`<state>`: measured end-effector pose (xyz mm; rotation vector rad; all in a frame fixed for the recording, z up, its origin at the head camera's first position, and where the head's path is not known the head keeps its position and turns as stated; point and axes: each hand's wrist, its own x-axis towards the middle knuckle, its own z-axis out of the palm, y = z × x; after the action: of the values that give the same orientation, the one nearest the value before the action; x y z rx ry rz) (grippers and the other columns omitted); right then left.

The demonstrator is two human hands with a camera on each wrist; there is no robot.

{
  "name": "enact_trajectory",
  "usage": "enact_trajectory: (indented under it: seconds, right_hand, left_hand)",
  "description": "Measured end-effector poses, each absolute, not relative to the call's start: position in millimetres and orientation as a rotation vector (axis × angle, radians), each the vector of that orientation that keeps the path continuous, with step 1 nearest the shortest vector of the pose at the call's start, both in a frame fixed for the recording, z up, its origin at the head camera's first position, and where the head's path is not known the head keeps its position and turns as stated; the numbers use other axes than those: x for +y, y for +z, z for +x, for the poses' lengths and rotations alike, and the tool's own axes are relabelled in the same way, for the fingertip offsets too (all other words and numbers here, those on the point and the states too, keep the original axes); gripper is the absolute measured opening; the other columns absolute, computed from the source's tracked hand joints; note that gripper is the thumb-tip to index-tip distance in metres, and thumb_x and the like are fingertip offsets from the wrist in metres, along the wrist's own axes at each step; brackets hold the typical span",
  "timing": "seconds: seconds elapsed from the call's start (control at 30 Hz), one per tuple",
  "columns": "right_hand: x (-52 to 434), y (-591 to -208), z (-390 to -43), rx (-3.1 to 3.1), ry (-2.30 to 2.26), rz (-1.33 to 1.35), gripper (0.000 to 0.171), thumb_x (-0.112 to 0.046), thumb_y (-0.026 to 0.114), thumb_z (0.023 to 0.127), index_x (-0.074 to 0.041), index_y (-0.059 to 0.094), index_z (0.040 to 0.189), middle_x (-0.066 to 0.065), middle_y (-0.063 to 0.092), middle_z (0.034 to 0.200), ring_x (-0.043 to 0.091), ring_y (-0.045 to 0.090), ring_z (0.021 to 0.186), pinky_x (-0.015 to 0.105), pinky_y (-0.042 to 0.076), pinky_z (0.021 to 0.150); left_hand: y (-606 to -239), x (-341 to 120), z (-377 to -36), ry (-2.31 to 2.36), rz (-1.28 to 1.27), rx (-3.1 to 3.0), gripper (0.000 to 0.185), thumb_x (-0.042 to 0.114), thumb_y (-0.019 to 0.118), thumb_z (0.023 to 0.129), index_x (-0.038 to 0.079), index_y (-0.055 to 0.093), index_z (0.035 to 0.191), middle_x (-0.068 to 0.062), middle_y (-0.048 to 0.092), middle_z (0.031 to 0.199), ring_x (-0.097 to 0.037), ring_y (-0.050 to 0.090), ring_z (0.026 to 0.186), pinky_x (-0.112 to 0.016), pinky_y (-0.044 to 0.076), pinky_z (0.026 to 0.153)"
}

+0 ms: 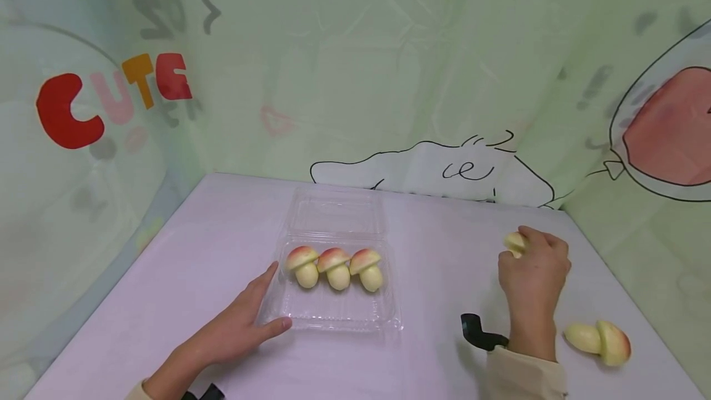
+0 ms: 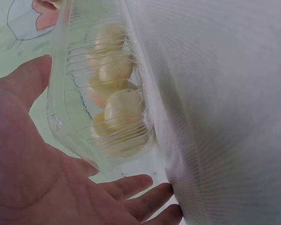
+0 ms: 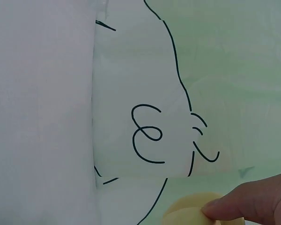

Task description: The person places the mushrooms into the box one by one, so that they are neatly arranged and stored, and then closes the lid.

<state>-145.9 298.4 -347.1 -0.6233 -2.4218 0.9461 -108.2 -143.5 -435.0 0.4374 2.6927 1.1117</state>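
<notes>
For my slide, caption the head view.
Left hand steadies clear plastic clamshell box; right hand grips pale mushroom-shaped toy.

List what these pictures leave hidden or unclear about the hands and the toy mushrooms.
- Head view: the mushroom in the right hand is mostly covered by its fingers.
- Right wrist view: that mushroom is cut off by the bottom edge.
- Left wrist view: the boxed mushrooms blur behind the clear box wall; the left hand hides its near corner.

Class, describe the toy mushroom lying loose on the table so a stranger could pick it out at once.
Start at the white table and go to its near right corner, beside the right hand's sleeve. The loose mushroom lies there on its side, alone; three others stand in the clear tray, another is in that hand.
</notes>
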Motion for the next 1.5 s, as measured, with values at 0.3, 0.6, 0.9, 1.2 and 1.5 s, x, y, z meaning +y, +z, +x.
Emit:
enact_trajectory:
  seconds: [0.3, 0.6, 0.9, 1.2, 1.5]
  right_hand:
    - [279.8, -344.9, -149.0, -2.452, 0.946, -0.588, 0.054, 0.003, 0.056, 0.091, 0.003, 0.055, 0.145, 0.033, 0.039, 0.151, 0.057, 0.037, 0.133, 0.066, 0.041, 0.102]
    - [264.2, -342.2, -146.7, -2.456, 0.952, -0.504, 0.051, 0.004, 0.058, 0.092, 0.003, 0.058, 0.142, 0.034, 0.04, 0.149, 0.056, 0.038, 0.133, 0.067, 0.043, 0.101]
    - [245.9, -339.1, -144.2, -2.474, 0.937, -0.422, 0.048, 0.005, 0.06, 0.091, 0.002, 0.06, 0.14, 0.031, 0.043, 0.147, 0.054, 0.042, 0.131, 0.066, 0.048, 0.101]
    - [225.4, -340.5, -144.0, -2.483, 0.941, -0.326, 0.046, 0.006, 0.063, 0.09, 0.002, 0.063, 0.136, 0.029, 0.046, 0.146, 0.053, 0.045, 0.128, 0.065, 0.048, 0.101]
    - [208.3, -338.9, -141.9, -2.524, 0.981, -0.194, 0.045, 0.006, 0.063, 0.088, 0.0, 0.066, 0.133, 0.028, 0.048, 0.145, 0.051, 0.048, 0.126, 0.061, 0.048, 0.098]
  left_hand:
    - [-434.9, -144.1, -108.2, 1.105, 0.441, 2.698, 0.102, 0.058, 0.066, 0.096, 0.018, 0.006, 0.168, -0.019, 0.02, 0.171, -0.042, 0.022, 0.157, -0.064, 0.025, 0.121]
    - [-437.7, -143.1, -108.8, 1.107, 0.424, 2.698, 0.104, 0.058, 0.067, 0.095, 0.018, 0.006, 0.168, -0.017, 0.02, 0.171, -0.039, 0.022, 0.158, -0.063, 0.025, 0.122]
    - [-439.1, -142.7, -108.9, 1.11, 0.427, 2.701, 0.105, 0.061, 0.067, 0.094, 0.018, 0.007, 0.168, -0.018, 0.021, 0.171, -0.039, 0.023, 0.157, -0.062, 0.025, 0.123]
    - [-437.3, -142.7, -109.5, 1.096, 0.43, 2.707, 0.105, 0.062, 0.066, 0.094, 0.017, 0.008, 0.168, -0.018, 0.022, 0.171, -0.039, 0.023, 0.157, -0.062, 0.025, 0.123]
    - [-439.2, -143.0, -110.8, 1.104, 0.425, 2.7, 0.106, 0.062, 0.066, 0.093, 0.015, 0.007, 0.168, -0.018, 0.021, 0.171, -0.039, 0.022, 0.158, -0.062, 0.024, 0.123]
